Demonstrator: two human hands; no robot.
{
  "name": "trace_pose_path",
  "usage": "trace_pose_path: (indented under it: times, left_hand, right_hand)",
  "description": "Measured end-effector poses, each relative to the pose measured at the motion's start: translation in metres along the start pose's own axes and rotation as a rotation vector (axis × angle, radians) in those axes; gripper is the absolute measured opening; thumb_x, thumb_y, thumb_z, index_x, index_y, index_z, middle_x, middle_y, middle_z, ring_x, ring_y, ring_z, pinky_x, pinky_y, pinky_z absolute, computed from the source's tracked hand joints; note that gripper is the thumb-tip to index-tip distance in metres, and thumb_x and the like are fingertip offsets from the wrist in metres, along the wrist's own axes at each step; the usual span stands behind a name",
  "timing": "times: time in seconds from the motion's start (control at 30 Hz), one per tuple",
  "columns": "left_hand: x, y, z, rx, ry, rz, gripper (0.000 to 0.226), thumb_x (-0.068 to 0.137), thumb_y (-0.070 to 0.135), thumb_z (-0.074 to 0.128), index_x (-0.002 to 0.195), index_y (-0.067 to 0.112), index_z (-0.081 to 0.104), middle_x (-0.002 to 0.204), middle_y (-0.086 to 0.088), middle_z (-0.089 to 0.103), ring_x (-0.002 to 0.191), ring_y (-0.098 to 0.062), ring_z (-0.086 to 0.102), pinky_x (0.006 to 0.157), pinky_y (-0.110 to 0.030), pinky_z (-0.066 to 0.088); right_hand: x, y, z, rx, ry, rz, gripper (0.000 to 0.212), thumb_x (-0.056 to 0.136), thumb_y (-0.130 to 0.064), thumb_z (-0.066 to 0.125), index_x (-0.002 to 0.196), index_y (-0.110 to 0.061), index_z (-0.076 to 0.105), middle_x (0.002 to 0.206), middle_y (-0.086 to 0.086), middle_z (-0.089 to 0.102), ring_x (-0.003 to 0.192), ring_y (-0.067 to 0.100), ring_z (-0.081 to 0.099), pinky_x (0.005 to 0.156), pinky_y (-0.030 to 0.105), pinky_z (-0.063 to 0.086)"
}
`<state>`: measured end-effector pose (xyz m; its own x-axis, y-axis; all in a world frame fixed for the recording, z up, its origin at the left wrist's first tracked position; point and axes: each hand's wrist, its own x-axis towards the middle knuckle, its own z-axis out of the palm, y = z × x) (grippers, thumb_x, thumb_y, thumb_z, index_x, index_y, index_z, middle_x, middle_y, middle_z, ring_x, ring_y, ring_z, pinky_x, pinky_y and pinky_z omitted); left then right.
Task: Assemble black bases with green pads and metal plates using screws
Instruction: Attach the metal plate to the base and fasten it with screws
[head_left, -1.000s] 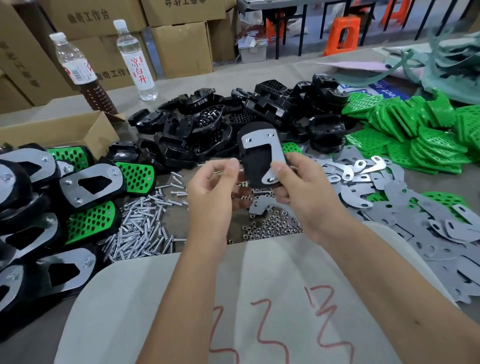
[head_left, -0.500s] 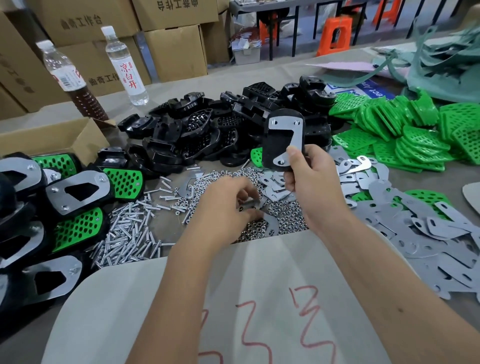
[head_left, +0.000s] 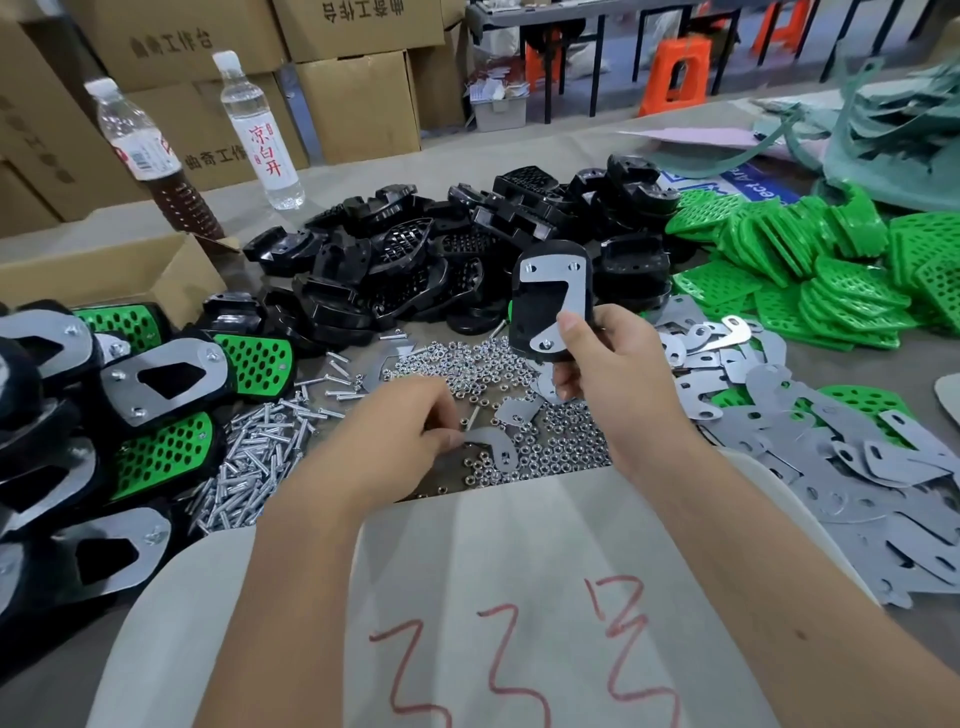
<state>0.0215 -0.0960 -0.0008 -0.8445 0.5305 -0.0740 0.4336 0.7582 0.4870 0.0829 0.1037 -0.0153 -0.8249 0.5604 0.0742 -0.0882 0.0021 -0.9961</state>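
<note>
- At centre, just past twelve o'clock, our right hand (head_left: 613, 364) grips a black base (head_left: 540, 312) upright, thumb pressed on its face, fingers curled behind it.
- We see a metal plate (head_left: 553, 283) lying flat on that base, a screw head showing at its lower tip, and a sliver of green at the base's left edge.
- Down at seven o'clock from the base, our left hand (head_left: 400, 441) is curled low over the pile of nuts (head_left: 519, 415); its fingertips (head_left: 452, 439) pinch together at the pile, just beside a loose plate, but what they hold is too small to tell.
- Over at nine o'clock, the screws (head_left: 254, 457) lie in a heap, and beyond them the finished assemblies (head_left: 171, 374) are stacked, green and steel faces up.
- Up at twelve o'clock, the pile of bare black bases (head_left: 415, 265) sits behind the held one.
- Out at two o'clock, green pads (head_left: 821, 270) spread wide; at four o'clock loose metal plates (head_left: 831, 452) overlap one another.
- Far at eleven o'clock, two bottles (head_left: 260, 135) stand before cardboard boxes (head_left: 358, 98).
</note>
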Motion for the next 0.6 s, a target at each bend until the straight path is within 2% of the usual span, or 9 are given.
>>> trace_pose_path:
  times: [0.07, 0.17, 0.3, 0.37, 0.47, 0.53, 0.6]
  left_hand:
    - [-0.002, -0.007, -0.001, -0.070, 0.041, -0.044, 0.019, 0.101, 0.014, 0.065, 0.088, 0.026, 0.057, 0.071, 0.008, 0.067, 0.067, -0.009, 0.061, 0.059, -0.027, 0.043]
    - [-0.003, -0.012, -0.003, -0.158, 0.137, -0.069, 0.021, 0.103, 0.007, 0.057, 0.103, 0.028, 0.060, 0.080, 0.008, 0.063, 0.067, 0.000, 0.059, 0.058, -0.021, 0.040]
    - [0.001, -0.016, -0.008, -0.093, 0.499, 0.055, 0.023, 0.100, 0.006, 0.062, 0.102, 0.027, 0.072, 0.090, 0.005, 0.061, 0.074, -0.007, 0.054, 0.067, -0.031, 0.038]
    - [0.003, -0.014, -0.006, -0.332, 0.573, 0.027, 0.026, 0.097, -0.002, 0.062, 0.096, 0.021, 0.074, 0.090, 0.002, 0.067, 0.069, -0.007, 0.060, 0.066, -0.027, 0.046]
    - [0.005, -0.002, 0.001, -0.988, 0.618, -0.113, 0.040, 0.090, -0.016, 0.056, 0.075, 0.013, 0.079, 0.076, -0.008, 0.075, 0.072, -0.017, 0.074, 0.071, -0.026, 0.060]
    - [0.007, 0.005, 0.005, -1.391, 0.608, -0.193, 0.040, 0.091, -0.014, 0.057, 0.064, 0.007, 0.078, 0.070, -0.011, 0.072, 0.070, -0.020, 0.074, 0.074, -0.026, 0.062]
    - [0.009, 0.008, 0.009, -1.486, 0.603, -0.202, 0.031, 0.092, -0.011, 0.066, 0.067, 0.004, 0.077, 0.070, -0.008, 0.073, 0.068, -0.018, 0.074, 0.070, -0.023, 0.061]
  right_hand:
    - [-0.001, 0.001, 0.002, -0.012, -0.023, 0.002, 0.020, 0.106, -0.027, 0.057, 0.101, -0.010, 0.066, 0.081, 0.009, 0.066, 0.056, 0.010, 0.057, 0.056, 0.029, 0.050]
    - [-0.002, 0.003, 0.005, -0.032, -0.029, 0.002, 0.019, 0.105, -0.028, 0.058, 0.100, -0.011, 0.067, 0.089, 0.018, 0.072, 0.057, 0.011, 0.058, 0.056, 0.028, 0.050]
    - [-0.003, 0.004, 0.006, -0.060, -0.038, -0.001, 0.021, 0.105, -0.029, 0.060, 0.099, -0.010, 0.066, 0.091, 0.022, 0.072, 0.058, 0.013, 0.060, 0.059, 0.034, 0.053]
    - [-0.003, 0.005, 0.005, -0.082, -0.040, -0.004, 0.022, 0.104, -0.029, 0.060, 0.096, -0.009, 0.064, 0.084, 0.019, 0.071, 0.058, 0.013, 0.060, 0.059, 0.035, 0.054]
    - [-0.004, 0.006, 0.006, -0.125, -0.062, -0.016, 0.022, 0.104, -0.027, 0.061, 0.095, -0.007, 0.064, 0.078, 0.014, 0.070, 0.056, 0.013, 0.061, 0.057, 0.033, 0.053]
    - [-0.005, 0.005, 0.006, -0.188, -0.093, -0.043, 0.021, 0.104, -0.027, 0.062, 0.097, -0.007, 0.066, 0.074, 0.016, 0.070, 0.053, 0.012, 0.060, 0.055, 0.033, 0.050]
    - [-0.007, 0.004, 0.006, -0.263, -0.126, -0.085, 0.020, 0.104, -0.026, 0.062, 0.097, -0.008, 0.066, 0.073, 0.016, 0.068, 0.053, 0.011, 0.058, 0.053, 0.036, 0.049]
